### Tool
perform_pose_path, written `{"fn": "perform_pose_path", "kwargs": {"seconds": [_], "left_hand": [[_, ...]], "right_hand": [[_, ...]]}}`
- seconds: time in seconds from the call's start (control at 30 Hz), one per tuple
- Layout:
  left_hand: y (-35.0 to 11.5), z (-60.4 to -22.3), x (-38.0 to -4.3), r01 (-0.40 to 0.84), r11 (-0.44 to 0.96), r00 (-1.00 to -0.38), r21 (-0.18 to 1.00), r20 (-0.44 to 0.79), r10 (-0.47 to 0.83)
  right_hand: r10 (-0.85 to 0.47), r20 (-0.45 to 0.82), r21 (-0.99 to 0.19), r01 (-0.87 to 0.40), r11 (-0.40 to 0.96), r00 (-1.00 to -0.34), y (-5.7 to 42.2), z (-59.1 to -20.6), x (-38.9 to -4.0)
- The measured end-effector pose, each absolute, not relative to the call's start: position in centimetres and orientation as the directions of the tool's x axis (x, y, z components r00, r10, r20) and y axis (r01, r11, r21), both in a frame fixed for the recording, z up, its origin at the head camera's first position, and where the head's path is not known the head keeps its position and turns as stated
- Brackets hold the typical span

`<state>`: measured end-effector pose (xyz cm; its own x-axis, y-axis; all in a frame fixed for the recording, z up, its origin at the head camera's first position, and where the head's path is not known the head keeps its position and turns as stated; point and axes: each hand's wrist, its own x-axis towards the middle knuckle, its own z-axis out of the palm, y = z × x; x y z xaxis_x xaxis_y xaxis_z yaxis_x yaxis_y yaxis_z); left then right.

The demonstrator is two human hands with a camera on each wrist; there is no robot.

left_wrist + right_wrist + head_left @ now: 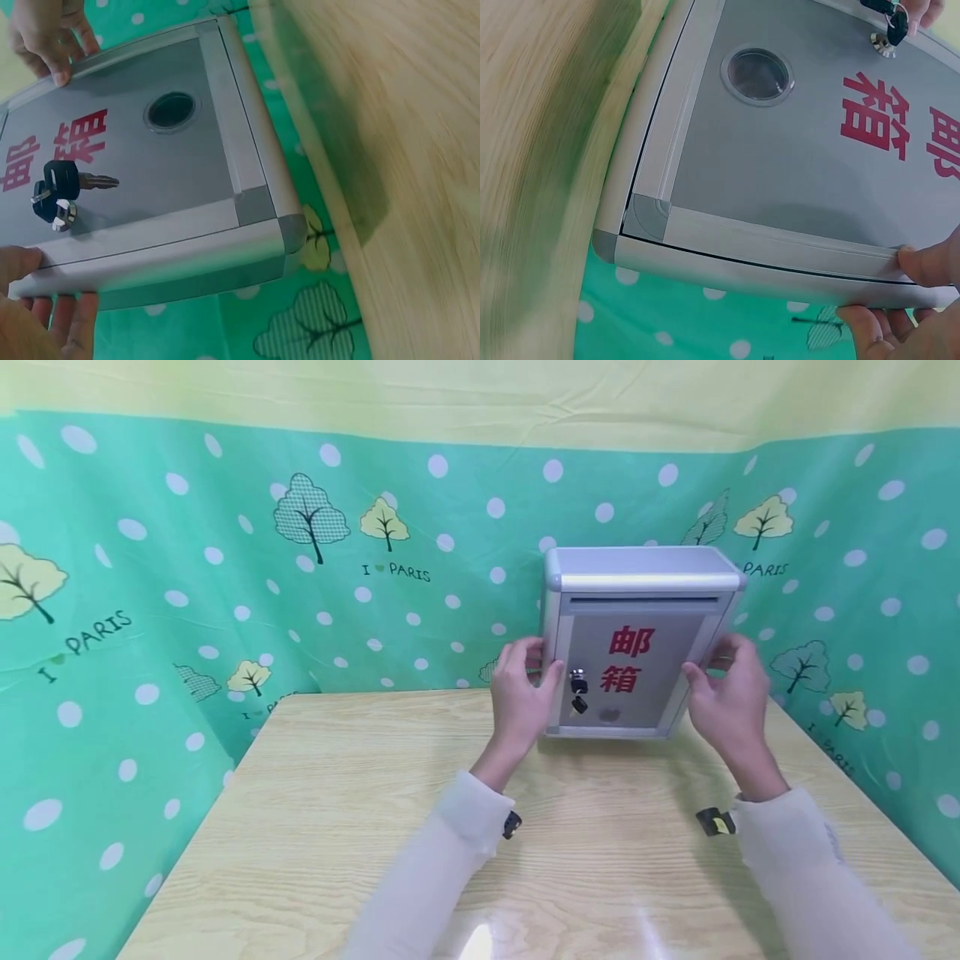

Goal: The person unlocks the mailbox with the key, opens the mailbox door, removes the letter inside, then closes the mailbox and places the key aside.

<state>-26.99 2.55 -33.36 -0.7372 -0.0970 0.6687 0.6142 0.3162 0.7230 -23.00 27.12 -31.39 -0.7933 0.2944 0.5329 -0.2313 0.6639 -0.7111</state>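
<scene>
Closest to the camera are two pale sleeves (442, 868), one coming in from 6 o'clock, the other from 5, each with a dark gadget poking out at the cuff. Follow them up and you hit the box (678, 693), a grey metal mailbox sitting around 3 o'clock from the middle of the head view, front facing the wearer.

Left hand (521, 693) grips its 9 o'clock side, right hand (727, 693) its 3 o'clock side. Both the same: thumb on the front frame, fingers wrapped round the side. Makes sense to me, since pinching opposite sides should keep a wide box level and leaves the slot (643, 602), lock (577, 675) and dangling keys (579, 703) untouched. Left thumb's pretty near the lock though, so I'd watch those keys.

Looks held up off the tabletop (360, 793) too: the left wrist view shows cloth (337, 610) between the box's bottom end and the wood's edge. Far edge runs behind it at 12, right edge slants off past the right hand toward 4, cloth hanging beyond both. Roomiest direction is 8 o'clock, with a broad stretch of wood.
</scene>
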Motion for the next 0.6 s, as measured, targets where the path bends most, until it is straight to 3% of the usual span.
{"fn": "perform_pose_path", "kwargs": {"seconds": [0.6], "left_hand": [[-4.3, -33.2, -27.2, 0.617, 0.346, -0.716, 0.707, 0.687, -0.127]], "right_hand": [[0.22, 0.593, -0.696, -0.355, 0.624, -0.775, 20.7, -31.5, -24.9]]}}
